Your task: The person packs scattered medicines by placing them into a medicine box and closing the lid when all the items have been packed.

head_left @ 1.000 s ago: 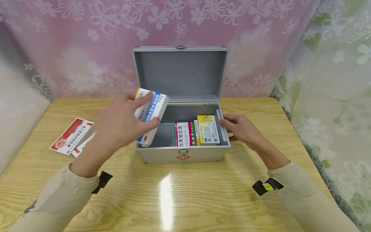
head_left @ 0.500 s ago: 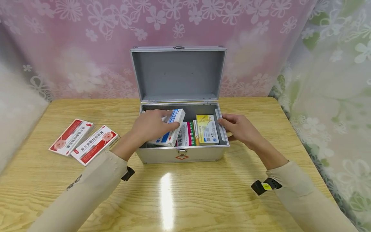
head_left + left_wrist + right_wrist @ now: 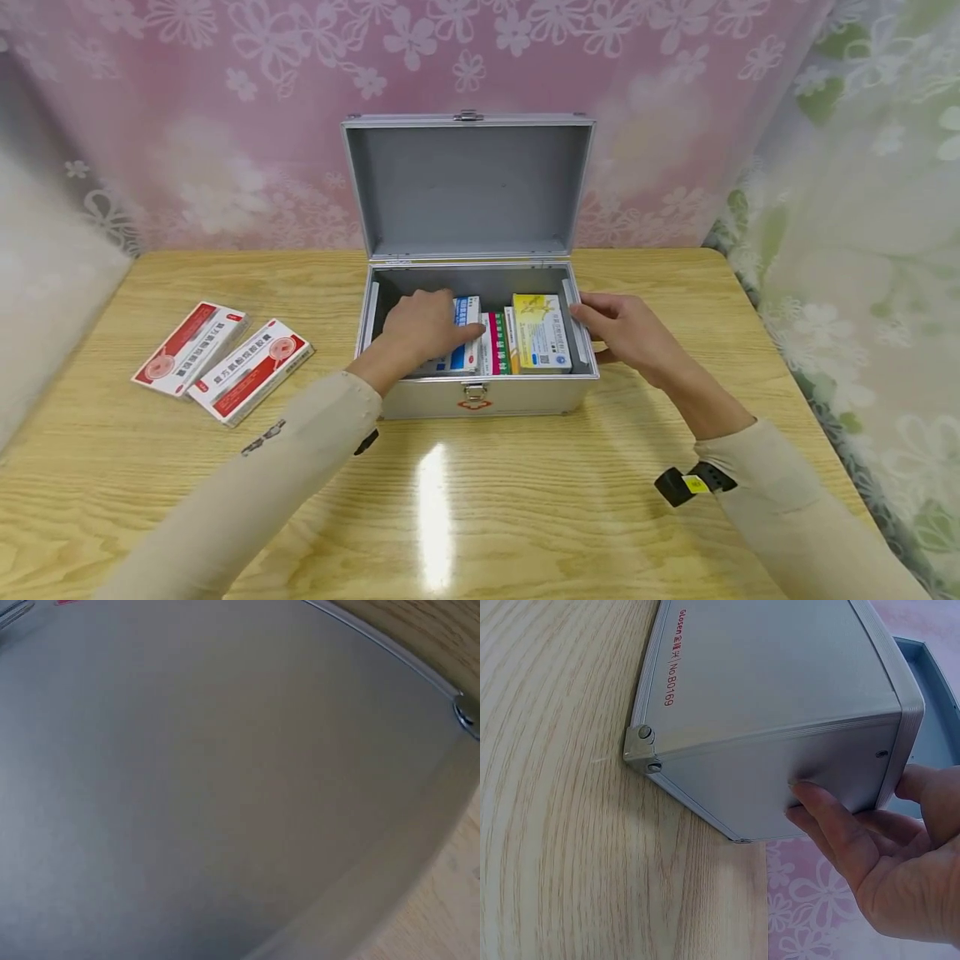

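Note:
An aluminium first-aid case [image 3: 427, 402] stands on the table with its lid up. My left hand [image 3: 422, 323] reaches down into its left half and holds a blue-and-white medicine box [image 3: 467, 312], thumb over the box's right side; the fingertips are hidden. Right of it, a green-and-magenta medicine box [image 3: 495, 343] and a yellow-and-white one [image 3: 542, 333] stand in the case. My right hand [image 3: 626, 337] grips the case's right wall, thumb at the rim and fingers against the outer side [image 3: 772, 780]. The left wrist view shows only the case's front [image 3: 195, 780] and some table.
Two red-and-white medicine boxes lie on the table left of the case, one [image 3: 251, 371] overlapping the other [image 3: 187, 350]. The raised lid [image 3: 468, 192] stands at the back, before a pink floral curtain [image 3: 285, 125]. The wooden table [image 3: 525, 500] extends in front.
My left hand has carried the blue-and-white medicine box from above the case's left side down into it, beside the green-and-magenta box. My right hand has stayed on the case's right wall.

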The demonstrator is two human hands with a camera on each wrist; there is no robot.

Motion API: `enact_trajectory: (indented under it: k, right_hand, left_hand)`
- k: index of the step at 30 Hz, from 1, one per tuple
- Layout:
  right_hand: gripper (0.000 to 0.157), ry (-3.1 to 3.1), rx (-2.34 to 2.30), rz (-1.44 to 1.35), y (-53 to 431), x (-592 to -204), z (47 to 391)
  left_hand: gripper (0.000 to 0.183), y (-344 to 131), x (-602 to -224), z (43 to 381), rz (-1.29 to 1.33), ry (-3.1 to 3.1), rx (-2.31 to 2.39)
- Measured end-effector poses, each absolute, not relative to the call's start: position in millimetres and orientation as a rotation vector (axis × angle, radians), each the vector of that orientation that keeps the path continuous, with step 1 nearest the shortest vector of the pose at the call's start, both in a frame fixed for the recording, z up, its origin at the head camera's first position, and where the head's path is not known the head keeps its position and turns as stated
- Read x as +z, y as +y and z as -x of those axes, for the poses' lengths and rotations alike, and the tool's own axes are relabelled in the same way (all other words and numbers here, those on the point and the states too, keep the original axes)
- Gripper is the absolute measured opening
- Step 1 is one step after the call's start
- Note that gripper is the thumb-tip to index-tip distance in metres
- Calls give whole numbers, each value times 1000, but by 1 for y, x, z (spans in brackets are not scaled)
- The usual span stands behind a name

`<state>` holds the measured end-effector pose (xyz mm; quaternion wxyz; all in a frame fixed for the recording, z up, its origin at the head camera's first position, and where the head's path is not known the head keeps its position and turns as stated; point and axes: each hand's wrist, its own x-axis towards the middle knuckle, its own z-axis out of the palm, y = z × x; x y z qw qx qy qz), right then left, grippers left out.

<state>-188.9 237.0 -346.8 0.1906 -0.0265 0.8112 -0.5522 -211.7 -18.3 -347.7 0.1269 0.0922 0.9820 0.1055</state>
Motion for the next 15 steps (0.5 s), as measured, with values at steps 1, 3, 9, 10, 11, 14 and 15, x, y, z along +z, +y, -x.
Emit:
enact_trajectory:
  k: [1, 3, 9, 10, 11, 14, 15]
  right_hand:
    - [55, 2280, -1551, 73, 237, -347, 189]
    - [55, 2278, -1553, 69, 238, -346, 188]
    - [56, 2279, -1550, 70, 238, -347, 188]
    - [56, 2280, -1548, 70, 238, -347, 188]
    - [56, 2277, -1551, 70, 238, -347, 188]
    - [57, 2268, -1557, 67, 238, -348, 189]
    - [57, 2267, -1559, 66, 238, -348, 189]
  left_hand:
    - [57, -17, -349, 212, -269, 2866, 321]
    - [60, -15, -350, 212, -287, 2877, 335]
    - [53, -15, -353, 211, -349, 2857, 398]
    - [52, -16, -353, 211, -350, 2853, 409]
    - [52, -16, -354, 211, -348, 2849, 416]
    - [49, -16, -355, 212, -334, 2845, 431]
    - [48, -16, -355, 212, -332, 2844, 434]
